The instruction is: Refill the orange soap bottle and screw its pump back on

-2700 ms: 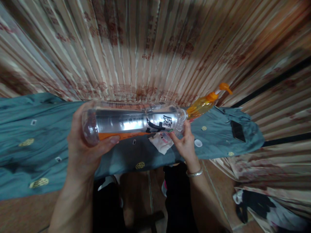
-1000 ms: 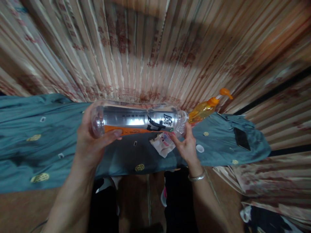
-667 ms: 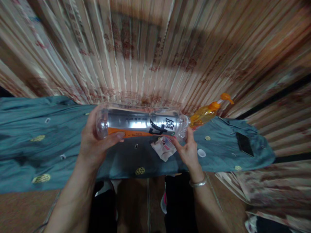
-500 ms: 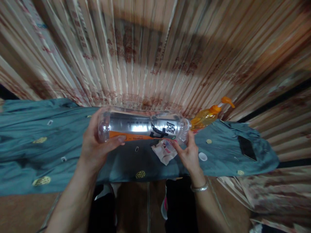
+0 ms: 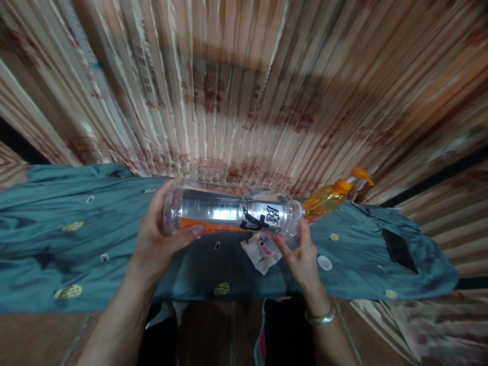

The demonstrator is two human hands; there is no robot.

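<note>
A clear plastic bottle with a silver and orange label lies sideways between my hands, its neck to the right. My left hand grips the base end, thumb across the front. Around the neck end, my right hand has its thumb and fingers closed on the bottle. Just beyond the neck stands a yellow pump bottle with an orange pump head. Below the clear bottle, a crumpled white and pink packet lies on the green cloth, partly covered by the right thumb.
A small white round cap lies right of my right hand. Farther right is a black phone-like object. The green patterned cloth covers a narrow surface, with a striped curtain behind. My legs and the tiled floor show below.
The view has shifted slightly, so the bottle, hands and cloth appear a little lower and farther right. Both hands keep the same hold on the clear bottle.
</note>
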